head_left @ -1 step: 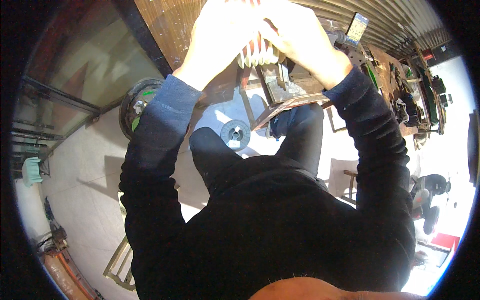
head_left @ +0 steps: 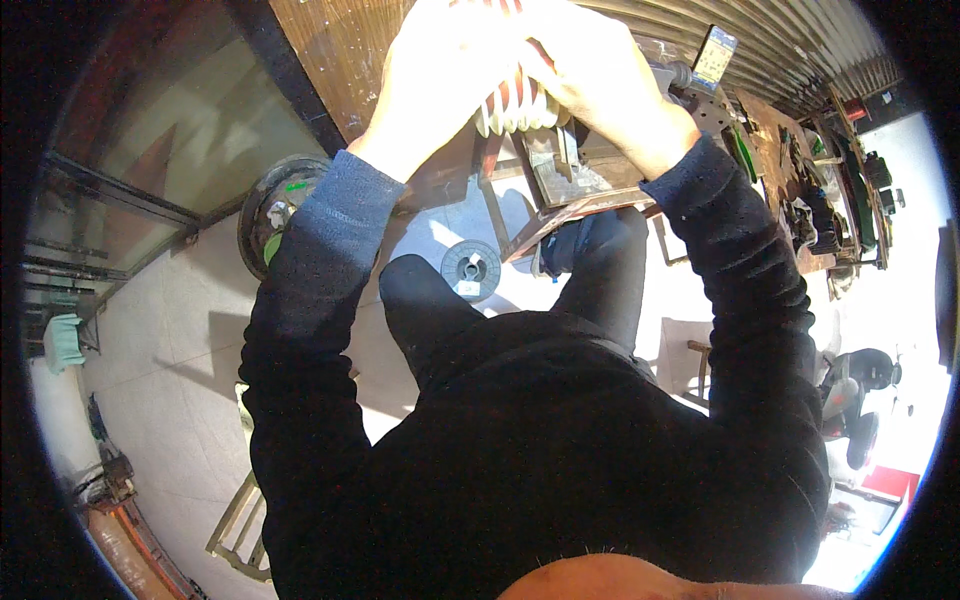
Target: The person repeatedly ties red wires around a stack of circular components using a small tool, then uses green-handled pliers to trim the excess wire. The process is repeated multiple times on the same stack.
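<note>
Both hands (head_left: 520, 70) gripping pale ribbed part (head_left: 515, 110), ribs vertical

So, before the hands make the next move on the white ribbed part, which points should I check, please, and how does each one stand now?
1. Left hand on the white ribbed part: ok, it covers the part's left side.
2. Right hand on it too: ok, from the right.
3. Grip firm enough: cannot tell, glare washes out the fingers.
4. Part above the wooden workbench: ok.
5. Part's top end visible: not ok, hands hide it.
6. Floor by the feet: not ok, a grey spool lies there.
</note>
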The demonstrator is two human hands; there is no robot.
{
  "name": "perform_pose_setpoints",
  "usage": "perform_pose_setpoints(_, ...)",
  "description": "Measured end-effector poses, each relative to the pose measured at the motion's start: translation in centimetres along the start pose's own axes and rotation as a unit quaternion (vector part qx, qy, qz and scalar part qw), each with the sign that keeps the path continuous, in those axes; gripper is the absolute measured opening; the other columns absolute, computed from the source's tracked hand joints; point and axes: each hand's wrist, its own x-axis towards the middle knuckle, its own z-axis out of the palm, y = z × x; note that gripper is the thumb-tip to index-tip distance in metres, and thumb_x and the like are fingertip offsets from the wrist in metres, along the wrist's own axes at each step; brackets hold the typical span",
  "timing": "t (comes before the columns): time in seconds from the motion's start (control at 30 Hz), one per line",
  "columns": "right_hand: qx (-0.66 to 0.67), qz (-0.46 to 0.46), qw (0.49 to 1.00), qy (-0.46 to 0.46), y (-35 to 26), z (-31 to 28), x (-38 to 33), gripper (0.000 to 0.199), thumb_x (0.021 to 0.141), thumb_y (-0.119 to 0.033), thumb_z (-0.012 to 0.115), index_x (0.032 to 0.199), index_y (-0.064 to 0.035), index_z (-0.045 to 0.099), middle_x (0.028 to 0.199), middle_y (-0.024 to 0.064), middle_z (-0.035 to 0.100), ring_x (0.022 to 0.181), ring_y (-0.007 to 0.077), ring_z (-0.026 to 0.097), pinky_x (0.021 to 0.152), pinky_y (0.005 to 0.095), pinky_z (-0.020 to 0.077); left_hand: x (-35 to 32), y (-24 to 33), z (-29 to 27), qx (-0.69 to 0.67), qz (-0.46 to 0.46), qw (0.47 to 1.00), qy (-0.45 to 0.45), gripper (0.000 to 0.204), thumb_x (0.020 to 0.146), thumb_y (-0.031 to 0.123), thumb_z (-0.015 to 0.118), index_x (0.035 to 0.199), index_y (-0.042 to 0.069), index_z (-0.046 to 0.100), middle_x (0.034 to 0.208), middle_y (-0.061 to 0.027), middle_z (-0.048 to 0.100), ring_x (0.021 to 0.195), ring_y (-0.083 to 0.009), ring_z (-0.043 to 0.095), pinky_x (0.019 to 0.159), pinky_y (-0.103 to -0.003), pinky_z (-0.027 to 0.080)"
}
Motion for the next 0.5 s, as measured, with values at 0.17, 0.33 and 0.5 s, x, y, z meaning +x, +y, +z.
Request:
perform_pose_setpoints(0.17, -0.076, 0.034, 0.996, 0.033, 1.3, 0.3, -0.9, 0.037, 0.097, -0.017, 0.069, 0.128, 0.0035, 0.066, 0.121, 0.0149, 0.072, 0.110, 0.0239, 0.069, 0.096, 0.0364, 0.0546, 0.0, 0.0, 0.0, 0.002, 0.000, 1.000, 0.001, 0.040, 0.086, 0.008, 0.075, 0.124, 0.004, 0.063, 0.128, -0.0154, 0.064, 0.121, -0.0316, 0.061, 0.105, -0.040, 0.048)
perform_pose_setpoints(0.33, -0.179, -0.037, 0.982, 0.048, 3.2, 0.1, -1.1, 0.039, 0.097, -0.015, 0.069, 0.130, 0.0052, 0.064, 0.126, 0.0181, 0.070, 0.115, 0.0270, 0.067, 0.101, 0.0379, 0.0526, 0.5, -0.1, -0.2, 0.000, -0.001, 1.000, -0.010, 0.041, 0.086, 0.008, 0.075, 0.125, 0.004, 0.063, 0.128, -0.0156, 0.064, 0.121, -0.0318, 0.061, 0.105, -0.040, 0.048)
perform_pose_setpoints(0.5, -0.175, -0.104, 0.978, 0.053, 4.4, 0.1, -1.5, 0.042, 0.098, -0.012, 0.068, 0.134, 0.0079, 0.060, 0.132, 0.0194, 0.067, 0.121, 0.0287, 0.065, 0.105, 0.0385, 0.0506, 0.8, -0.2, -0.6, -0.005, 0.001, 1.000, -0.029, 0.042, 0.086, 0.009, 0.075, 0.126, 0.004, 0.063, 0.129, -0.0157, 0.064, 0.122, -0.0320, 0.060, 0.105, -0.040, 0.048)
